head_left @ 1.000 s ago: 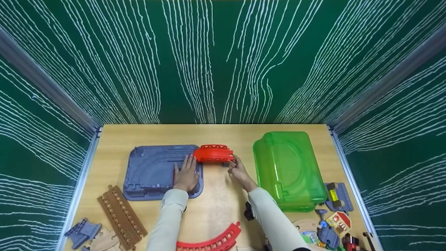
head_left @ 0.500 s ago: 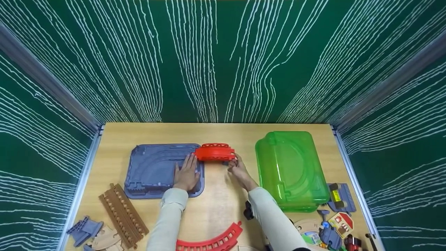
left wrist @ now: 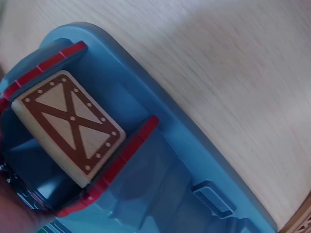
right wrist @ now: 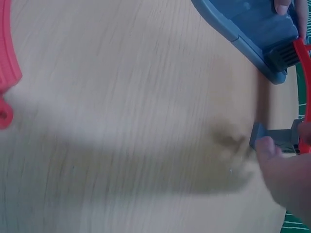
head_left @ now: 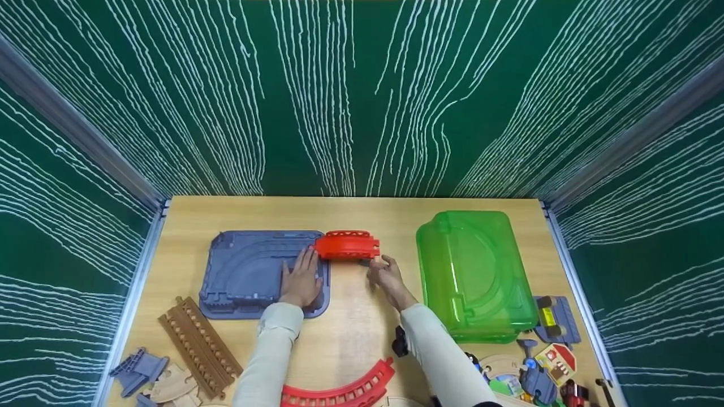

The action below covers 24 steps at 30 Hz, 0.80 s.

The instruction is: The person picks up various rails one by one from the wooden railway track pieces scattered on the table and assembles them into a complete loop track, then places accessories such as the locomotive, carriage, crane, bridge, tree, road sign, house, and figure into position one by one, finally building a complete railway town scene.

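My left hand [head_left: 301, 280] lies flat with straight fingers on the grey-blue plastic track base [head_left: 243, 268]. Its fingertips reach the left end of a red bridge track [head_left: 346, 247], which spans off the base's right edge. Under the track's right end stands a small grey support [right wrist: 279, 138]. Thumb and fingers of my right hand [head_left: 387, 278] pinch at this support, close below the red track. In the left wrist view, a wooden piece with a brown cross pattern [left wrist: 73, 119] sits between red rails [left wrist: 129, 150] on the base.
A translucent green box [head_left: 478, 277] stands to the right. Brown track [head_left: 201, 347] and a grey piece [head_left: 138, 370] lie at front left, a red curved track [head_left: 345, 391] at front middle. Toy parts, including a little house tile [head_left: 555, 363], crowd the front right.
My right fingers have come slightly down from the red track's right end, toward the support below it. My left hand stays on the base. The head view has shifted slightly.
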### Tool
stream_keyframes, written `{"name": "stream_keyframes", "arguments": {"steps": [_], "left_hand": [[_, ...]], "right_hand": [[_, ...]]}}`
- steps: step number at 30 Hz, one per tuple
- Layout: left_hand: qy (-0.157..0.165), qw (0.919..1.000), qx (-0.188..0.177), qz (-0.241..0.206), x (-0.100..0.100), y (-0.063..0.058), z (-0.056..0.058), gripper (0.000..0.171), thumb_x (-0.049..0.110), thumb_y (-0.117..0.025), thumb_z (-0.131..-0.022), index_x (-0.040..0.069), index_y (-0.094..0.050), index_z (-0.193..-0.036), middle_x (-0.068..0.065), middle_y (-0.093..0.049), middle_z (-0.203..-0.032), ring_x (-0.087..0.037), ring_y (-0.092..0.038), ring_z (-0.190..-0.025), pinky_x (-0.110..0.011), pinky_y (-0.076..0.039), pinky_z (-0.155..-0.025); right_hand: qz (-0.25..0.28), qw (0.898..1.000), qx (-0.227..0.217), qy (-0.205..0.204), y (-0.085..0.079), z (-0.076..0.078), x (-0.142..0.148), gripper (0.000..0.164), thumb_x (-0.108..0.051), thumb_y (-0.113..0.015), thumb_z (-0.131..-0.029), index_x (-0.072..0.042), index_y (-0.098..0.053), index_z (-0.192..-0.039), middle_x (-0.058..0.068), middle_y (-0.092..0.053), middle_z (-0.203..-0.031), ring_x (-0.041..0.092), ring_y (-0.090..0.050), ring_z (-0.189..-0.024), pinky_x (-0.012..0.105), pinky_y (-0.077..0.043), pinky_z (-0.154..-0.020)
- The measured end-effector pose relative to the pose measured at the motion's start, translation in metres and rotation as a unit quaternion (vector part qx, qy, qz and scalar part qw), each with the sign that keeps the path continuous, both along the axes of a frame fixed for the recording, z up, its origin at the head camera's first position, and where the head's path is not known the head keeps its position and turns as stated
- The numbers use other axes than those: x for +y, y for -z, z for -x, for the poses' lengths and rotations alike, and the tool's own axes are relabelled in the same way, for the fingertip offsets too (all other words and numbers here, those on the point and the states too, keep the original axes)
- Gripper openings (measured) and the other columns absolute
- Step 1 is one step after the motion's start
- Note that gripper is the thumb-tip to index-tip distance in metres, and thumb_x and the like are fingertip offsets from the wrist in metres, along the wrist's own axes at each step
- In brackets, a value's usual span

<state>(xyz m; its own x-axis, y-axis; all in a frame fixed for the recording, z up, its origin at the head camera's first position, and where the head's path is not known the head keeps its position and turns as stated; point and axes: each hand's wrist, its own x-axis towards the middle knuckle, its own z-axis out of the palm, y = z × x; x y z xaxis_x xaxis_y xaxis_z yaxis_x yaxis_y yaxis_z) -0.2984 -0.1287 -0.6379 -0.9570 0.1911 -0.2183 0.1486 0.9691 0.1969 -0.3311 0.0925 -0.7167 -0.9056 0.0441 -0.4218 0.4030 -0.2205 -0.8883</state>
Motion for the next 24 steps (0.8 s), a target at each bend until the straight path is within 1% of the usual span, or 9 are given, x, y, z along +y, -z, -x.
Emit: {"name": "stream_keyframes", "arguments": {"steps": [1, 4, 6, 8, 10, 12, 15, 19, 24], "left_hand": [[-0.002, 1.0, 0.0, 0.001, 0.001, 0.0, 0.001, 0.065, 0.032, -0.048, -0.087, 0.01, -0.019, -0.141, -0.004, -0.012, -0.147, -0.022, -0.006, -0.133, -0.058, -0.008, -0.1], [-0.004, 1.0, 0.0, 0.0, 0.002, -0.001, 0.003, 0.065, 0.032, -0.048, -0.087, 0.01, -0.018, -0.141, -0.004, -0.012, -0.147, -0.022, -0.006, -0.133, -0.059, -0.008, -0.1], [-0.005, 1.0, 0.003, -0.007, 0.003, 0.0, 0.002, 0.065, 0.031, -0.049, -0.087, 0.01, -0.02, -0.14, -0.005, -0.013, -0.146, -0.023, -0.007, -0.133, -0.06, -0.009, -0.1], [-0.008, 0.9999, 0.003, -0.009, 0.002, 0.0, 0.001, 0.065, 0.031, -0.049, -0.087, 0.01, -0.02, -0.14, -0.004, -0.013, -0.146, -0.023, -0.007, -0.133, -0.06, -0.008, -0.1], [-0.01, 0.9999, 0.004, -0.008, 0.002, 0.001, 0.0, 0.064, 0.031, -0.049, -0.087, 0.011, -0.02, -0.14, -0.004, -0.012, -0.147, -0.022, -0.006, -0.133, -0.059, -0.008, -0.1], [-0.011, 0.9999, 0.006, -0.01, 0.002, 0.002, 0.001, 0.064, 0.031, -0.049, -0.087, 0.011, -0.02, -0.14, -0.003, -0.013, -0.147, -0.022, -0.007, -0.133, -0.059, -0.007, -0.1], [-0.012, 0.9998, 0.01, -0.016, 0.001, 0.003, -0.004, 0.064, 0.03, -0.05, -0.086, 0.01, -0.022, -0.14, -0.004, -0.015, -0.146, -0.023, -0.008, -0.133, -0.06, -0.008, -0.099], [-0.008, 0.9993, 0.021, -0.029, 0.0, 0.0, -0.005, 0.063, 0.028, -0.053, -0.084, 0.008, -0.026, -0.138, -0.005, -0.019, -0.145, -0.024, -0.012, -0.132, -0.061, -0.01, -0.098], [-0.006, 0.9991, 0.023, -0.035, 0.0, -0.005, -0.002, 0.063, 0.028, -0.052, -0.085, 0.008, -0.026, -0.138, -0.006, -0.018, -0.145, -0.024, -0.012, -0.132, -0.061, -0.01, -0.099]], "right_hand": [[0.001, 1.0, -0.001, -0.001, -0.005, -0.003, 0.001, 0.058, 0.009, -0.05, -0.075, 0.005, -0.023, -0.126, 0.011, -0.055, -0.09, 0.013, -0.053, -0.067, 0.027, -0.047, -0.06], [0.004, 1.0, 0.003, 0.0, 0.03, 0.009, 0.005, 0.052, 0.003, -0.059, -0.075, 0.001, -0.033, -0.119, 0.014, -0.056, -0.086, 0.014, -0.052, -0.054, 0.029, -0.046, -0.049], [-0.037, 0.998, 0.053, 0.003, 0.05, 0.013, 0.003, 0.052, -0.004, -0.066, -0.073, -0.002, -0.037, -0.115, 0.01, -0.055, -0.082, 0.011, -0.049, -0.051, 0.026, -0.043, -0.045], [-0.096, 0.991, 0.09, 0.012, 0.059, 0.018, -0.003, 0.056, -0.009, -0.073, -0.067, -0.003, -0.042, -0.113, 0.006, -0.05, -0.073, 0.01, -0.044, -0.05, 0.027, -0.041, -0.045], [-0.168, 0.977, 0.13, 0.026, 0.04, 0.015, -0.012, 0.057, -0.011, -0.076, -0.064, 0.001, -0.046, -0.111, 0.004, -0.044, -0.064, 0.01, -0.038, -0.049, 0.027, -0.035, -0.043], [-0.226, 0.96, 0.163, 0.028, 0.01, 0.01, -0.02, 0.048, -0.007, -0.074, -0.064, 0.006, -0.051, -0.104, 0.003, -0.041, -0.057, 0.01, -0.035, -0.048, 0.027, -0.031, -0.043], [-0.263, 0.946, 0.187, 0.021, -0.013, 0.0, -0.026, 0.034, -0.002, -0.07, -0.066, 0.009, -0.053, -0.093, 0.004, -0.041, -0.053, 0.006, -0.034, -0.045, 0.022, -0.028, -0.041], [-0.282, 0.939, 0.197, 0.012, -0.017, 0.0, -0.027, 0.02, 0.001, -0.066, -0.07, 0.006, -0.054, -0.085, 0.003, -0.042, -0.053, -0.001, -0.031, -0.046, 0.018, -0.029, -0.045], [-0.298, 0.933, 0.202, 0.008, -0.015, 0.009, -0.024, 0.013, -0.001, -0.065, -0.071, 0.001, -0.055, -0.08, -0.002, -0.042, -0.053, 0.001, -0.033, -0.048, 0.022, -0.034, -0.05]]}}
